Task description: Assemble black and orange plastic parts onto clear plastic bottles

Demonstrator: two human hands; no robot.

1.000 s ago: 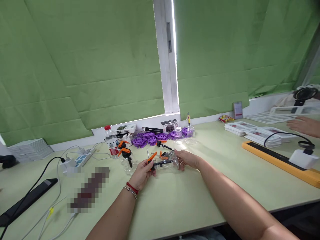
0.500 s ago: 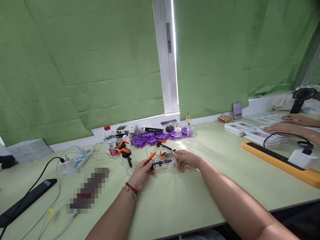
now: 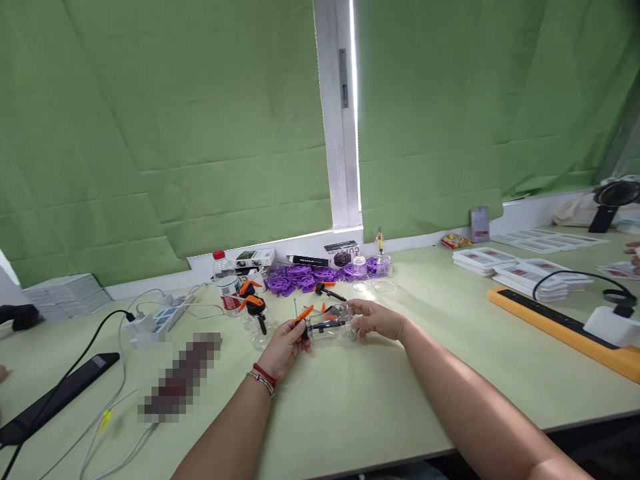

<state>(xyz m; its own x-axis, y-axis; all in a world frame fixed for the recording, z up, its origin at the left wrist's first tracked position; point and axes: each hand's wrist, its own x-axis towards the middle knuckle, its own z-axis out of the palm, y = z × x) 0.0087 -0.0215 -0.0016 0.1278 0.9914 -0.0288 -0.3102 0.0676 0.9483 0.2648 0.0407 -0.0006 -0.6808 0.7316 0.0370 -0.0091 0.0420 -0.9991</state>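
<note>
My left hand [image 3: 287, 343] is closed round the black-and-orange top [image 3: 302, 328] of a clear bottle [image 3: 333, 329] lying on its side. A black tube runs inside the bottle from that top. At the bottle's other end my right hand [image 3: 376, 320] grips the base with bent fingers. Just left of my left hand stand clear bottles [image 3: 254, 332] with similar black tops and orange levers [image 3: 251, 303]. Behind the held bottle lies a loose black-and-orange top with a tube [image 3: 329, 291]. Purple plastic pieces [image 3: 300, 277] are heaped further back.
A red-capped drink bottle [image 3: 227, 283] and small boxes [image 3: 255, 258] stand behind. Cables, a power strip [image 3: 170, 317] and a black device [image 3: 60, 397] lie left. Card stacks [image 3: 525, 277], an orange bar [image 3: 560, 333] and a fan [image 3: 615, 200] are right. Another person's hand [image 3: 634, 252] shows at the right edge.
The view has shifted slightly, moving the scene a little right. The co-worker's hands have drawn back from the cards toward the right edge. My hands keep nearly the same hold.
</note>
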